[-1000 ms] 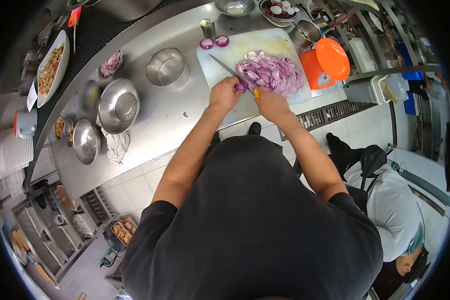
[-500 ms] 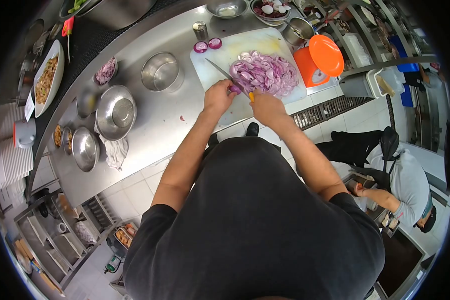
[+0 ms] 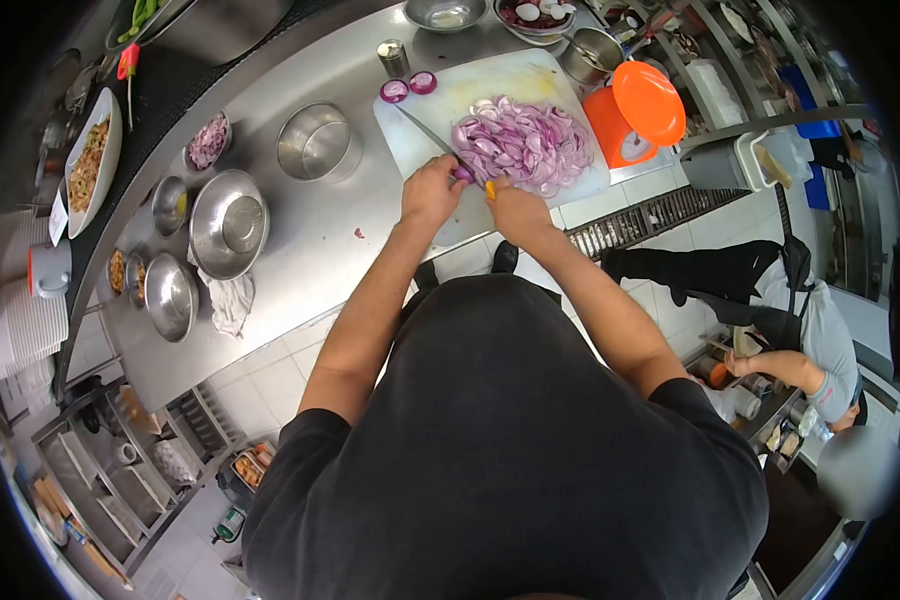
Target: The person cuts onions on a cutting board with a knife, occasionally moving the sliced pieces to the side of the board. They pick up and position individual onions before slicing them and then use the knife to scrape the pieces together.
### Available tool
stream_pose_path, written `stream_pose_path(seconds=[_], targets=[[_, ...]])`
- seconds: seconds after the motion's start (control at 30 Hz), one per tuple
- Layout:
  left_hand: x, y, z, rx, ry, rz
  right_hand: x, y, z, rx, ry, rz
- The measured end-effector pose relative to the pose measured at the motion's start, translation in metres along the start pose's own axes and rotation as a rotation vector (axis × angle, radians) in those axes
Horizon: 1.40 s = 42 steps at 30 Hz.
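My right hand (image 3: 520, 212) is closed around the yellow handle of a kitchen knife (image 3: 425, 132), whose blade points away to the upper left. My left hand (image 3: 432, 192) grips a piece of red onion (image 3: 461, 173) against the blade, near the front of the white cutting board (image 3: 460, 82). Beyond the hands lies a heap of sliced red onion (image 3: 525, 145). Two onion halves (image 3: 394, 92) sit at the board's far left corner. Part of the held onion is hidden by my fingers.
Left of the board stand a steel pot (image 3: 315, 142), a colander (image 3: 229, 224) and several bowls. An orange kitchen scale (image 3: 615, 125) adjoins the board's right side. A metal can (image 3: 393, 58) stands behind it. At right, another person (image 3: 820, 340) works at a counter.
The view has shifted slightly. My hands stay at the onion, with the knife still beside it. The person at right has moved an arm and leaned lower in the view.
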<state>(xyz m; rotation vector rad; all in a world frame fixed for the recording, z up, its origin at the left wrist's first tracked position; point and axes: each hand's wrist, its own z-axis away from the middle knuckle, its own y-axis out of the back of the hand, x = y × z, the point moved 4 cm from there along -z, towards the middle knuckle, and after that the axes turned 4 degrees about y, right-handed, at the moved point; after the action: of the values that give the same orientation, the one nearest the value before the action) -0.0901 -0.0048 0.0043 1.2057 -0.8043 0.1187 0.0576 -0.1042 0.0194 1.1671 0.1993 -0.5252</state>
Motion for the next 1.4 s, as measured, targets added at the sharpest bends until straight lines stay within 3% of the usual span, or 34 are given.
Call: stream_pose_path(seconds=[0.23, 0.33, 0.53, 0.63, 0.83, 0.93, 1.07, 1.27, 1.4], targets=[[0.019, 0.011, 0.006, 0.138, -0.282, -0.175, 0.020, 0.014, 0.012, 0.011, -0.001, -0.056], [0.014, 0.009, -0.003, 0.025, -0.154, -0.247, 0.031, 0.010, 0.021, 0.052, -0.031, -0.072], [0.022, -0.003, -0.002, -0.108, 0.195, 0.244, 0.016, 0.004, 0.013, 0.090, -0.009, -0.056], [0.024, -0.004, 0.001, -0.125, 0.212, 0.274, 0.010, 0.011, 0.009, 0.047, -0.029, -0.019], [0.010, 0.000, -0.009, -0.071, 0.071, 0.091, -0.003, 0.042, 0.028, -0.010, 0.003, 0.055], [0.008, -0.001, -0.015, -0.048, -0.029, 0.083, -0.003, 0.025, 0.025, 0.018, -0.023, 0.034], [0.007, -0.003, -0.021, -0.075, -0.044, 0.062, 0.001, 0.003, 0.006, 0.049, -0.020, 0.012], [0.005, -0.003, -0.022, -0.128, -0.016, 0.069, -0.015, 0.042, 0.025, 0.003, 0.002, 0.063], [0.002, -0.003, -0.022, -0.111, -0.024, 0.099, -0.009, 0.006, 0.019, 0.005, -0.083, -0.007]])
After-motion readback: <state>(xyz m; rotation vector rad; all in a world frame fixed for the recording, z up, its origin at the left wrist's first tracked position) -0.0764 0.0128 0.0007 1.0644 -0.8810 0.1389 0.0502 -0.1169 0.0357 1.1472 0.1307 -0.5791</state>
